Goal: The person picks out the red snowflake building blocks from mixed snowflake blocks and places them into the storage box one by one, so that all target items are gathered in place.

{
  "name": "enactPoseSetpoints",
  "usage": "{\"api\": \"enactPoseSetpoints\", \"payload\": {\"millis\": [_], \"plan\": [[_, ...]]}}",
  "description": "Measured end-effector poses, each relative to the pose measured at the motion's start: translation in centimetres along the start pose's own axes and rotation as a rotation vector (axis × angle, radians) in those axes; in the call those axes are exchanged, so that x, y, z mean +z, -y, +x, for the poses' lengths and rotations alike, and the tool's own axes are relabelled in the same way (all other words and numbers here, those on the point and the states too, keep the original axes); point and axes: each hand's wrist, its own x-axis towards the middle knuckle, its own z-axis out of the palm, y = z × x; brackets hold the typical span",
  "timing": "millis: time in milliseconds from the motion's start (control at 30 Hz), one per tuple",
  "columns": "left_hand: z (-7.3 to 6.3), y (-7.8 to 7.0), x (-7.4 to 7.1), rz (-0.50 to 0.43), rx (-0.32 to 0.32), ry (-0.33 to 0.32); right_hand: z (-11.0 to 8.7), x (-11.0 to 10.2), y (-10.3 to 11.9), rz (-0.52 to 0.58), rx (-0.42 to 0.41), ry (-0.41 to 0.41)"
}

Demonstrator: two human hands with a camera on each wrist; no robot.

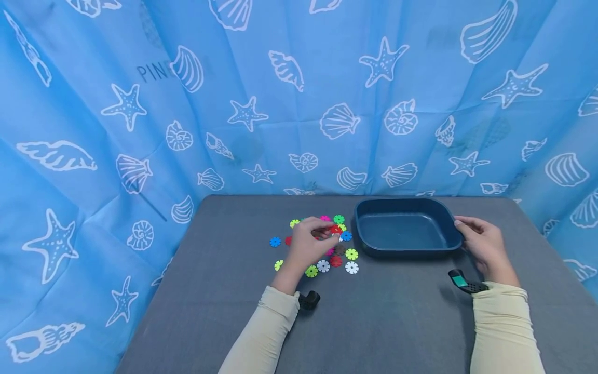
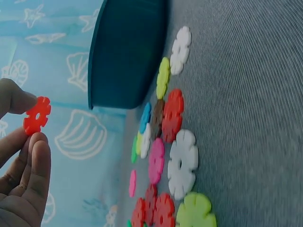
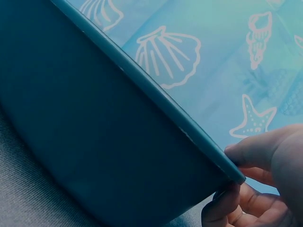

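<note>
Between thumb and fingers, my left hand (image 1: 308, 244) pinches a red notched plastic disc (image 2: 37, 116), raised off the table in the left wrist view. Below it lie several flower-shaped discs in white, yellow, red, pink, blue, green and brown, among them a white disc (image 2: 183, 164) and a yellow disc (image 1: 352, 254). My right hand (image 1: 486, 246) grips the right end of a dark blue rectangular pan (image 1: 406, 252), thumb on top of the rim and fingers beneath it. No disc shows inside the pan.
A grey cloth covers the table (image 1: 374, 322). Behind and beside it hangs a blue curtain (image 1: 280, 130) printed with white shells and starfish. The pan stands to the right of the discs, near the table's back edge. Each wrist carries a black strap mount.
</note>
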Motion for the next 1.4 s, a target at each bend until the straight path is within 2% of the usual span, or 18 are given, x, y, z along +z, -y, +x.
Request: {"api": "enactPoseSetpoints", "payload": {"millis": [267, 467, 833, 1100, 1400], "plan": [[0.2, 0.0, 1.1, -0.020, -0.018, -0.005, -0.1, 0.1, 0.1, -0.001, -0.007, 0.001], [0.6, 0.0, 2.1, -0.015, 0.016, -0.008, 0.0, 0.1, 0.3, 0.000, -0.009, 0.003], [1.1, -0.9, 3.7, -0.055, 0.024, 0.036, -0.3, 0.0, 0.0, 0.001, 0.003, -0.002], [1.7, -1.1, 4.9, -0.020, 0.044, 0.044, -0.2, 0.1, -0.1, -0.002, 0.004, 0.000], [2.0, -1.1, 6.1, -0.013, 0.023, 0.088, -0.2, 0.0, 0.0, 0.006, 0.006, 0.002]]}}
